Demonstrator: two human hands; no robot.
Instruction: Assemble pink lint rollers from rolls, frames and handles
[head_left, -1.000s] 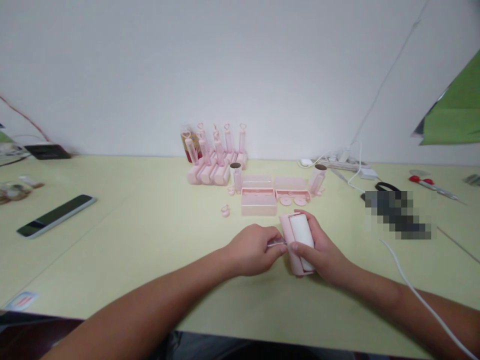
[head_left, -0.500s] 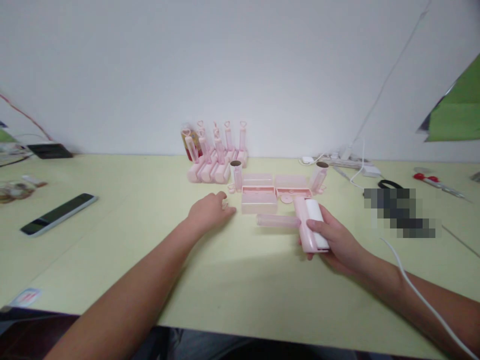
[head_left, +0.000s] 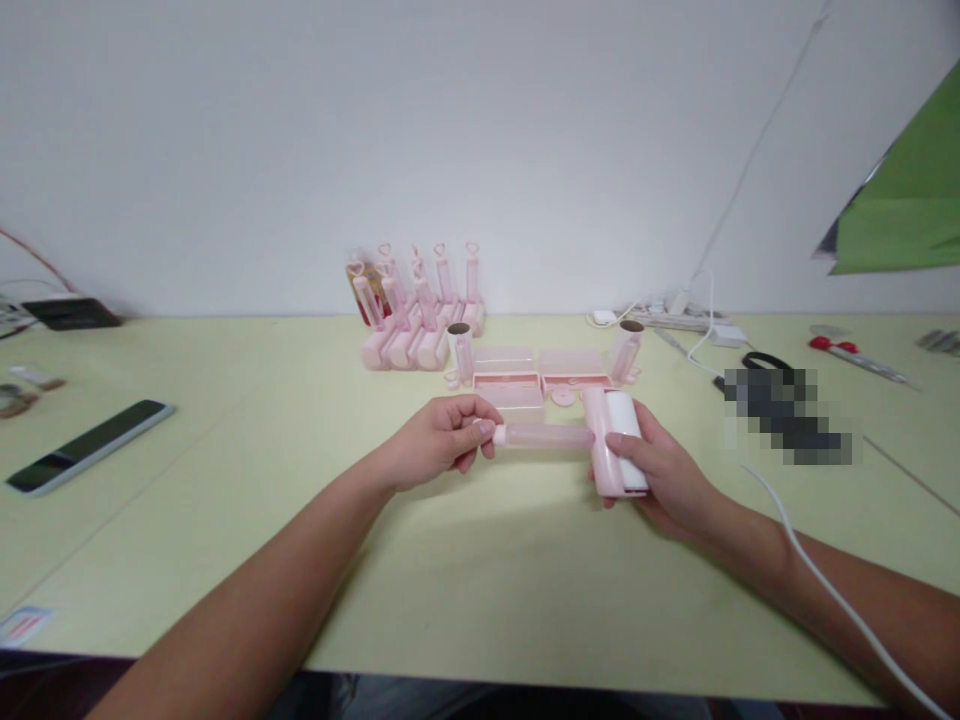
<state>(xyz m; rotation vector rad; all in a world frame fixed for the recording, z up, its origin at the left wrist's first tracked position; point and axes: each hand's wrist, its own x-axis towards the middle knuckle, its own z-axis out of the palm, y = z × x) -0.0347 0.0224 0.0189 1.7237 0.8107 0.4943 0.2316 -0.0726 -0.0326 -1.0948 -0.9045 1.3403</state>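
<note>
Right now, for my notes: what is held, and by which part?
A pink lint roller: right hand grips its head, left hand pinches the handle's free end.

Bright, even overhead light; soft shadows under the arms. Slightly soft focus, wide-angle stretching at edges. One pixelated patch.

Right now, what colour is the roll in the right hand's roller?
White roll in a pink housing; head view shows it best.

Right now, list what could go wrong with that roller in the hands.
The left hand pinches only the tip of the handle; it may slip.
The loose pink parts lie behind the lint roller in the right hand; a swing could scatter them.
The white cable crosses the right forearm and might snag.
</note>
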